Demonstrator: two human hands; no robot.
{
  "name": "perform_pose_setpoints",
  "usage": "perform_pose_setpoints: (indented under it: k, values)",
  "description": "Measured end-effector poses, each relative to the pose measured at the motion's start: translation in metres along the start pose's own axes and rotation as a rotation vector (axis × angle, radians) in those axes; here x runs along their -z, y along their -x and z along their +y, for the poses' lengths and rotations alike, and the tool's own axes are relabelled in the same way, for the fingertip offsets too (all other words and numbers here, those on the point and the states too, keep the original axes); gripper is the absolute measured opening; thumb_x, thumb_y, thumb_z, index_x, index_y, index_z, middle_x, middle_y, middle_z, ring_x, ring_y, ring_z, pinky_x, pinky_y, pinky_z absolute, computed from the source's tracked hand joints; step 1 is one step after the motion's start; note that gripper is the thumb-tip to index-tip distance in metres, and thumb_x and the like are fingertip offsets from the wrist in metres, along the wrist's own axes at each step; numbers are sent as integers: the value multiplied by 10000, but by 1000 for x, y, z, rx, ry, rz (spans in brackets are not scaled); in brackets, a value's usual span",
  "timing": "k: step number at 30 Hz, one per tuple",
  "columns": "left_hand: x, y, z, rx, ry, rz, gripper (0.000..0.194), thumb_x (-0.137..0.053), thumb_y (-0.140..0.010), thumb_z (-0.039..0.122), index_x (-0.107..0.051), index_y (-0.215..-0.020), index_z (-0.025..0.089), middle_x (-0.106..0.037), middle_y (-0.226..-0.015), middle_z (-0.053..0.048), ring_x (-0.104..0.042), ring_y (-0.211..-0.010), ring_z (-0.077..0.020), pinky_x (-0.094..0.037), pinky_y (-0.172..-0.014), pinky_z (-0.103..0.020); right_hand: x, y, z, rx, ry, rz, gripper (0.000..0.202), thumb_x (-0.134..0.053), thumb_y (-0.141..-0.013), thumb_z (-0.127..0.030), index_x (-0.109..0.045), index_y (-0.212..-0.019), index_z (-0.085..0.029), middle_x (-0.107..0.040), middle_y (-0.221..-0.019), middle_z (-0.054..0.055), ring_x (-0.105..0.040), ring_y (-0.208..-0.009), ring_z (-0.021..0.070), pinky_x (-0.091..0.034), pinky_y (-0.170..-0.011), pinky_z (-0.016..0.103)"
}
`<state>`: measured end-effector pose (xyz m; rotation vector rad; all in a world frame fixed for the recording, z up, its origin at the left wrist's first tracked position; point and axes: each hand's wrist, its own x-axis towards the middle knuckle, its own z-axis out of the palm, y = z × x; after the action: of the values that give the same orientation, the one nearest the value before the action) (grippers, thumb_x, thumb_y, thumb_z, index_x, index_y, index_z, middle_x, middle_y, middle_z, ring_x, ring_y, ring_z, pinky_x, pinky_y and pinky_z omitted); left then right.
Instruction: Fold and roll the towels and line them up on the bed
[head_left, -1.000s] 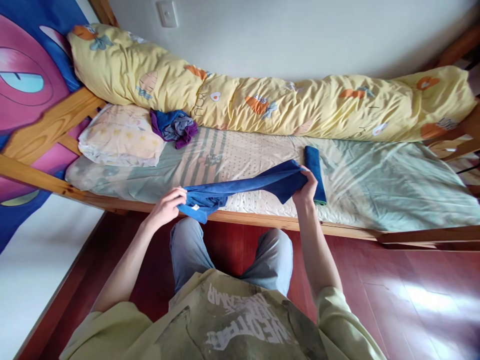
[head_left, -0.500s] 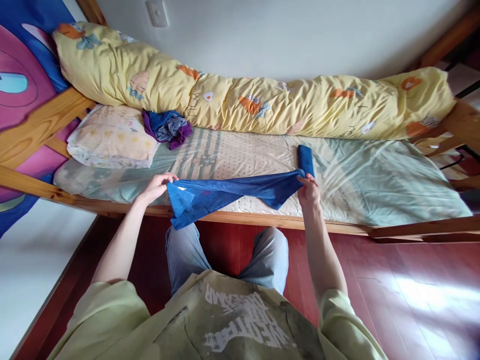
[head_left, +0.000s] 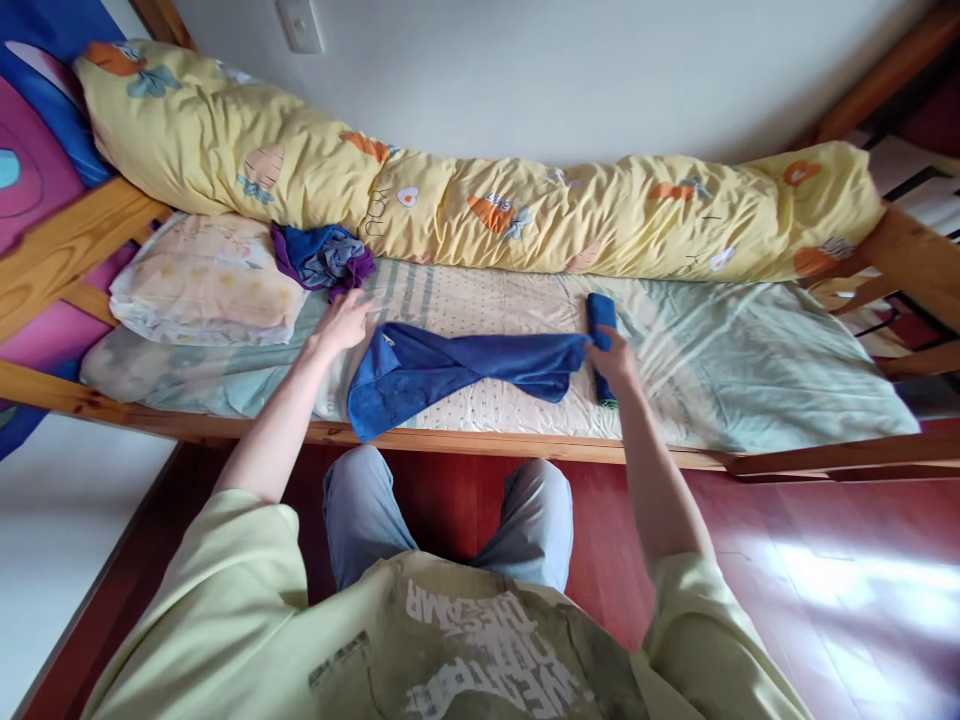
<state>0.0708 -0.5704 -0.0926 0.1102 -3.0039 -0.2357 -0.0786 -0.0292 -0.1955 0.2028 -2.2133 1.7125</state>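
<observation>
The blue cloth [head_left: 480,362] lies spread on the bed [head_left: 735,390], near the middle of its front edge. The left hand [head_left: 345,322] is open, just beside the cloth's left end; the right hand [head_left: 615,358] touches its right end, by the blue roll [head_left: 602,314], but whether it grips, I cannot tell.

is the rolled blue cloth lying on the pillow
No, the rolled blue cloth lies on the bed sheet by the right hand, well apart from the pillow.
</observation>
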Motion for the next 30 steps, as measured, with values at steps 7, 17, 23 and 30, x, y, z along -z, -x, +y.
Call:
perform_pose_setpoints:
  k: [7, 17, 23, 30]
  values:
    - [-91, 102, 3, 147, -24, -42, 633, -670, -916, 460, -543, -1473, 188, -487, -1523, -162, -572, -1271, -379, -531, -1011, -449, 4, 74, 25, 349, 594, -828, 548, -742, -787, -240, -675, -1331, -223, -560, -1496, 125, -590, -1324, 327, -486, -1137, 496]
    - [-112, 103, -16, 257, 177, 261, 264, -430, -990, 243, -679, -1031, 163, -641, -1280, -180, -649, -1123, -298, -494, -1017, -401, -15, 84, 33, 384, 748, -569, 332, -518, -869, -117, -754, -1095, -180, -752, -1118, 135, -702, -1071, 298, -580, -982, 439]
    - [-77, 81, -40, 571, 384, 499, 253, -452, -921, 116, -601, -1120, 165, -685, -1020, -111, -670, -992, -248, -481, -1007, -380, 10, 70, -2, 342, 508, -209, 320, -535, -833, -190, -736, -1082, -178, -750, -1080, 122, -707, -1037, 274, -558, -982, 419]
    - [-26, 76, -59, 472, 389, 366, 319, -533, -780, 130, -685, -1052, 195, -682, -1076, -90, -647, -1023, -257, -484, -1003, -354, 29, 51, -34, 81, 61, 51, 389, -680, -839, -507, -707, -1002, -155, -693, -813, 64, -653, -706, 189, -541, -664, 320]
